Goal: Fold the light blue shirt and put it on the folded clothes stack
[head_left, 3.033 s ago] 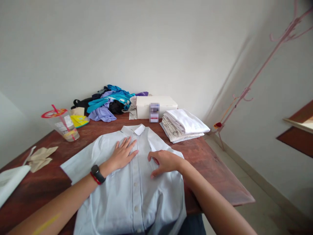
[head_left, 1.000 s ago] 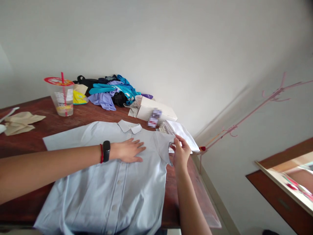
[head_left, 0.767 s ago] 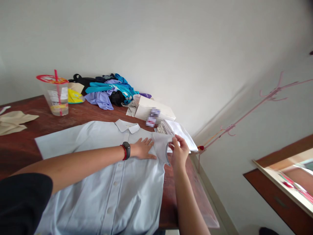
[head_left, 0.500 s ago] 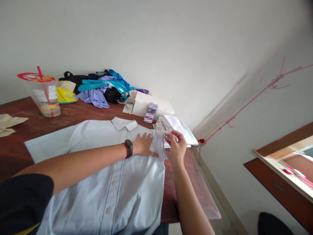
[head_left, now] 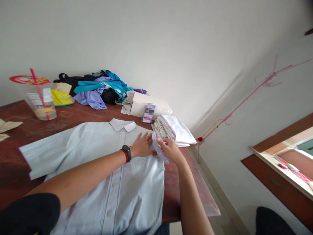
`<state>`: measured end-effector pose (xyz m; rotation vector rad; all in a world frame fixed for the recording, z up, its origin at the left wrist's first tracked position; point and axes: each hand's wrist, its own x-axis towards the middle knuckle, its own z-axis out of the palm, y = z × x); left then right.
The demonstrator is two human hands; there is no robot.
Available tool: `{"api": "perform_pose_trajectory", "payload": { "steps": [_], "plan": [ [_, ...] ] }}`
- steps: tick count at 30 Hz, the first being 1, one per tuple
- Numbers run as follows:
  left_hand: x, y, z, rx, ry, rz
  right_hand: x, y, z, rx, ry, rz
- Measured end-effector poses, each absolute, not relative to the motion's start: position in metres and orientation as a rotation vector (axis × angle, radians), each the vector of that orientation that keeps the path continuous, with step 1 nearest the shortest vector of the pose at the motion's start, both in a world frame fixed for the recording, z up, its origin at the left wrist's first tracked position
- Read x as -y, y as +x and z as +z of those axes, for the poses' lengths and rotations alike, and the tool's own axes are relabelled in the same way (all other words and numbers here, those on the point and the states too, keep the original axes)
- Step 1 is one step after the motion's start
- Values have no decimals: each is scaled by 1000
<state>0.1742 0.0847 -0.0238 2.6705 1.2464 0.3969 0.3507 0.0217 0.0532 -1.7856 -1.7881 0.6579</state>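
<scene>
The shirt [head_left: 97, 156] lay buttoned and face up on the bench [head_left: 73, 114], its collar [head_left: 122, 124] pointing away from you. Your left hand [head_left: 141, 147] lay flat on the shirt just right of the collar, fingers spread, its grip released and holding nothing. Your right hand [head_left: 171, 150] was at the shirt's right edge, its grip pinched on the sleeve [head_left: 157, 149], which stood lifted and turned in toward your left fingertips.

From that, you seemed to be folding the sleeve in over the shirt's body. To do it well, I think your flat left hand needed to press where the crease should run, so the cloth under it could not creep. The right hand would do best holding the sleeve by its hem, taut and level, so it lands without a wrinkle. The shirt's right side lay close to the bench edge, so a hard tug could drag it off.

The other sleeve [head_left: 31, 160] lay spread at the shirt's left. A folded white stack [head_left: 177, 130] sat just right of the collar, near your right hand. A box [head_left: 146, 104] and a clothes pile [head_left: 100, 89] lay beyond the collar, and a cup [head_left: 40, 98] stood beyond the shirt's left shoulder.
</scene>
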Motion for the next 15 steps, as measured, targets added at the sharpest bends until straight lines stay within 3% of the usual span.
{"api": "perform_pose_trajectory", "payload": {
  "steps": [9,15],
  "plan": [
    [-90,174,-26,-1203,2678,412,2,352,64,2257,-1951,616],
    [-87,173,-23,-1107,2519,526,1,347,60,2180,-1834,561]
  ]
}}
